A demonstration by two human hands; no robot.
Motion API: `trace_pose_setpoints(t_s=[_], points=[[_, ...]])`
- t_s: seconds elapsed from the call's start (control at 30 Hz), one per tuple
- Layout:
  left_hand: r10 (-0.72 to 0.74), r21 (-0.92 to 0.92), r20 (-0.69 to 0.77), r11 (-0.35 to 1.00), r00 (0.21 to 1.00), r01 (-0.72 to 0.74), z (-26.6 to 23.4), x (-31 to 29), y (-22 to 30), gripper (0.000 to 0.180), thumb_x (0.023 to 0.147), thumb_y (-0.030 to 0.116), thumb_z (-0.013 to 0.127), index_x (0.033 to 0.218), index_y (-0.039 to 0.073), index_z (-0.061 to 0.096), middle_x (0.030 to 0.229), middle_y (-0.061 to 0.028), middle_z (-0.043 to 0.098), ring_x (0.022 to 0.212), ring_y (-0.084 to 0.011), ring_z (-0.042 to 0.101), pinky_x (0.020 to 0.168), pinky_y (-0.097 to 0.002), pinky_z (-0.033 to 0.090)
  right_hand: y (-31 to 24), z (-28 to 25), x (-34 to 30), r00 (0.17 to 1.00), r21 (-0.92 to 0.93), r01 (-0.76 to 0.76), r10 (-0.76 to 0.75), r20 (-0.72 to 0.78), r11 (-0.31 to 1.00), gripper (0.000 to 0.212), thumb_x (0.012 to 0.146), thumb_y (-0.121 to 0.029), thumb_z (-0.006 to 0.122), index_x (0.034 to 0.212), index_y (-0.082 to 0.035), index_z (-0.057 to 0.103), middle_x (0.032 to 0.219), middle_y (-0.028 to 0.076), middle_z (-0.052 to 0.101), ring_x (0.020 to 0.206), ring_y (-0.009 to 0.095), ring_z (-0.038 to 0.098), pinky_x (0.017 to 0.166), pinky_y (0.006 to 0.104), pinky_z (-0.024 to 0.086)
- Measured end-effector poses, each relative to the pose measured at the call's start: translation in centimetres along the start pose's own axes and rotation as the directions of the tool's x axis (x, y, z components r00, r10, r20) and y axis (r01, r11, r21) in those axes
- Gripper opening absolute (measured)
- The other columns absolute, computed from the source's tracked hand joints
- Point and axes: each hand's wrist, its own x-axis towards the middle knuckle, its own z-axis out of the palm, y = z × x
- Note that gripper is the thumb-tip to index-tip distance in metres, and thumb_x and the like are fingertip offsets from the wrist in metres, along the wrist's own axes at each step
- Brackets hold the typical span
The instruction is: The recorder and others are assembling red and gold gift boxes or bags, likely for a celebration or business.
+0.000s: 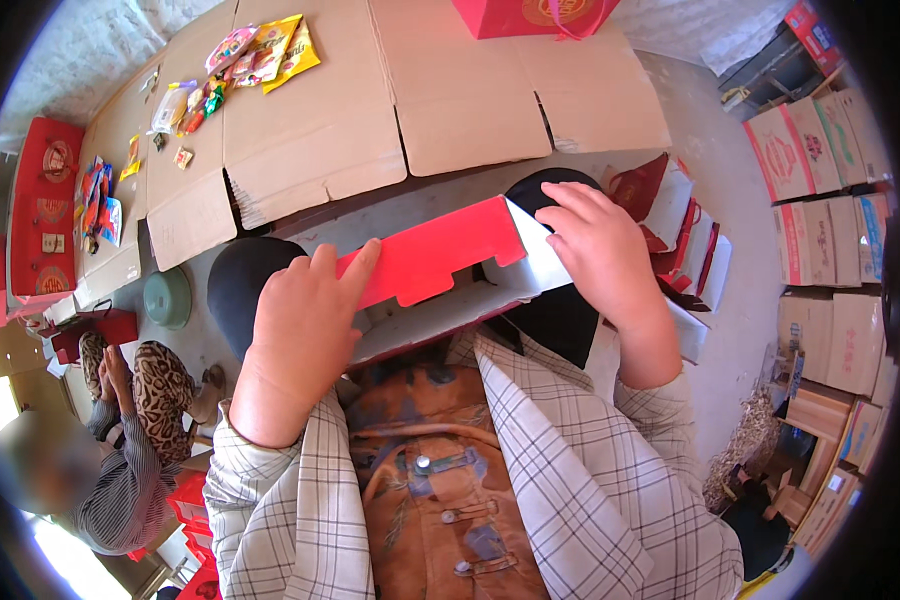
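Note:
A red cardboard box (450, 246), white inside, lies across my lap with its near side gaping toward me. Its red panel has a notched tab along the lower edge. My left hand (305, 325) grips the box's left end, fingers over the red panel and the thumb lower down. At the other end, my right hand (602, 250) holds the box by a white end flap (538, 245), its fingers stretched past the corner. Part of the box's interior is in shadow.
Flattened cardboard (310, 110) covers the table ahead, with snack packets (270, 52) at its far left and a red gift bag (535, 15) at the back. Folded red boxes (675, 235) lie right; cartons (820, 240) stack beyond. A person (135, 450) sits left near a green basin (167, 298).

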Motion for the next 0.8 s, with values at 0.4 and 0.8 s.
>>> trace_pose_setpoints(t_s=[0.4, 0.8], points=[[-0.049, 0.093, 0.058, 0.995, 0.997, 0.043, -0.1, 0.3, 0.8, 0.093, 0.069, 0.023, 0.088, 0.151, 0.017, 0.044, 0.102, -0.0073, 0.06, 0.095, -0.0247, 0.065, 0.078, -0.0365, 0.053, -1.9, 1.2, 1.3, 0.995, -0.217, 0.068, -0.051, 0.085, 0.974, 0.044, 0.063, -0.024, 0.088, 0.095, -0.004, 0.065, 0.093, 0.009, 0.064, 0.098, 0.028, 0.061, 0.093, 0.0403, 0.048], [-0.027, -0.204, -0.088, 0.979, 0.996, 0.008, 0.8, -0.8, -1.3, 0.07, 0.077, 0.009, 0.075, 0.142, 0.009, 0.051, 0.125, -0.0134, 0.065, 0.11, -0.0346, 0.064, 0.09, -0.0435, 0.054, -1.4, 0.1, 2.4, 0.997, -0.119, 0.032, -0.023, 0.072, 0.992, 0.023, 0.08, -0.025, 0.078, 0.079, -0.005, 0.066, 0.077, 0.011, 0.067, 0.081, 0.03, 0.066, 0.076, 0.0423, 0.052]])
